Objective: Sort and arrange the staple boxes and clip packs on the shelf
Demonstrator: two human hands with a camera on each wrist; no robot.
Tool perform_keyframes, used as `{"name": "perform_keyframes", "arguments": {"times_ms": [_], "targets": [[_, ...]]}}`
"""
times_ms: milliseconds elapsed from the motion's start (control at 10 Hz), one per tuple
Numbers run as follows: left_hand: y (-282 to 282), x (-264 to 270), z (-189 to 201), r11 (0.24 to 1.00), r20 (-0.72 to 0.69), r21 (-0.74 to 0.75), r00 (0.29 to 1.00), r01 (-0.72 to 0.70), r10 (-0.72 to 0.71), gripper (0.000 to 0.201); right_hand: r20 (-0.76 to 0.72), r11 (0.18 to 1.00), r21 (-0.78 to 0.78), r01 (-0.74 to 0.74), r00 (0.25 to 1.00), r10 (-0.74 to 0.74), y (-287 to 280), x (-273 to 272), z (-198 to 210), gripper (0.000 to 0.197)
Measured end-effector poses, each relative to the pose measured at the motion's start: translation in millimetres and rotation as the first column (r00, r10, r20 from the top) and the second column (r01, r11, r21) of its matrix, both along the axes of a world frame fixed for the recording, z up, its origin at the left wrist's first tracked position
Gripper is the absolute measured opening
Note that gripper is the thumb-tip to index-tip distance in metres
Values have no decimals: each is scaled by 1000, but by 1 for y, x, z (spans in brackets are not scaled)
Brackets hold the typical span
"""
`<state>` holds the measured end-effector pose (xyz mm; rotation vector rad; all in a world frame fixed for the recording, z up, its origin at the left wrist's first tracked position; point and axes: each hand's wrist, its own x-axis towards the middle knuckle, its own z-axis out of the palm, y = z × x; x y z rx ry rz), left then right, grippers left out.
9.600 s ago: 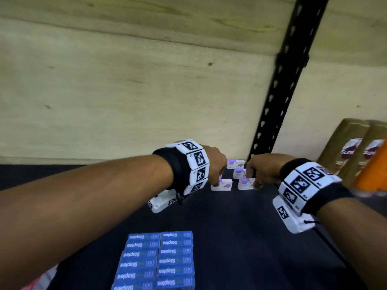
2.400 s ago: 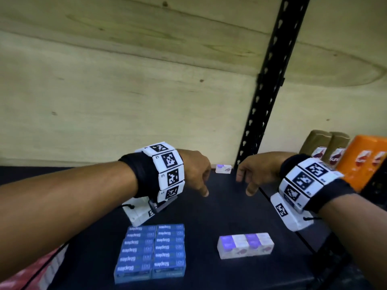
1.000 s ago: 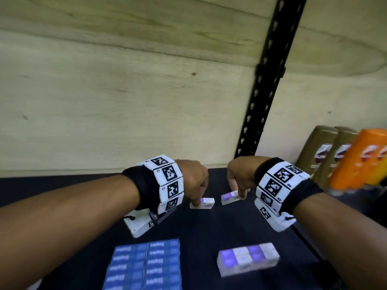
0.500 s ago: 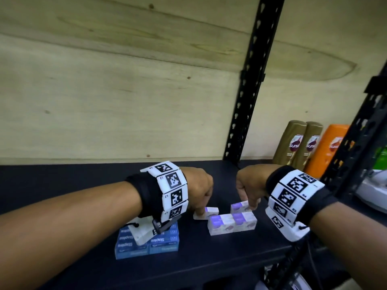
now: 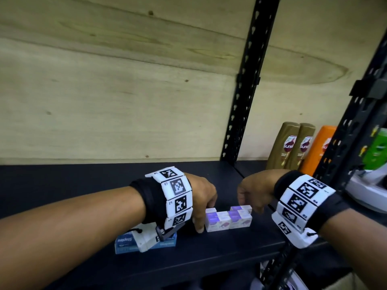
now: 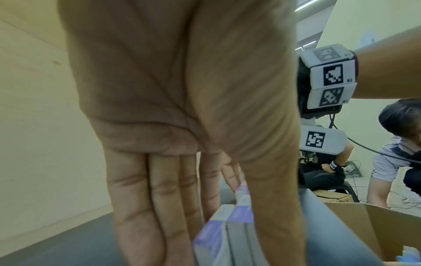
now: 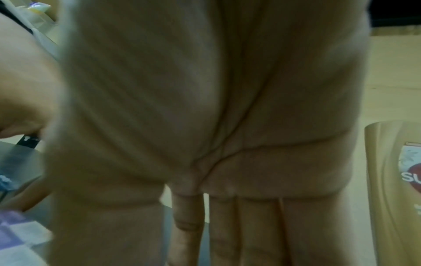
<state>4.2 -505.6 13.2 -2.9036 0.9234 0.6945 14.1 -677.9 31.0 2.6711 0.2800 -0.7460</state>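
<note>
The wooden back wall [image 5: 104, 91] fills the space beyond both hands; a black slotted post [image 5: 243, 101] rises past the fingertips, between the two hands; the dark shelf [image 5: 83, 181] lies under both hands and runs well to either side of them. Beyond the right hand stand two brown bottles [image 5: 291, 147] and an orange bottle [image 5: 318, 149], upright and touching one another, well apart from the fingers.

The left hand [image 5: 199, 197] points down, fingers straight and held close together, their tips at the left end of the clip packs [image 5: 228, 219]; the thumb comes down at the near left corner of the packs, so the hand brackets that end with a narrow spread; in the left wrist view the fingers [image 6: 159, 207] lie alongside the purple-and-white packs [image 6: 230, 225], but whether they press or only touch I cannot tell. The right hand [image 5: 253, 193] hangs over the right end of the packs, fingers loosely bent in the head view and nearly straight in the right wrist view [image 7: 227, 225]; whether they touch the rear pack I cannot tell.

The clip packs sit in a tight block between the two hands, near the front edge of the shelf; the blue staple boxes [image 5: 125, 243] sit under the left wrist, just left of the left fingers, partly hidden by the wrist camera.
</note>
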Motion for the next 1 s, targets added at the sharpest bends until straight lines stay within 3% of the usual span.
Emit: {"name": "perform_keyframes", "arguments": {"times_ms": [100,200,400,800,1000], "targets": [[-8,-3,-5,999,42,32,998,-36,35,58,-53,998,42,47,998,-45,-4,-3,0,53],[-15,-6,-9,994,84,68,994,-82,76,53,-75,995,84,57,996,-50,-6,-4,-6,59],[-16,-4,-11,994,93,44,991,-101,97,48,-35,987,156,41,999,-36,-8,-6,-12,50],[-20,5,-18,997,85,-65,995,-41,46,49,-28,983,183,14,1000,-9,-4,-4,-16,53],[-18,6,-17,996,120,-85,992,-29,39,49,-84,960,272,71,995,-50,-10,-4,-12,55]]}}
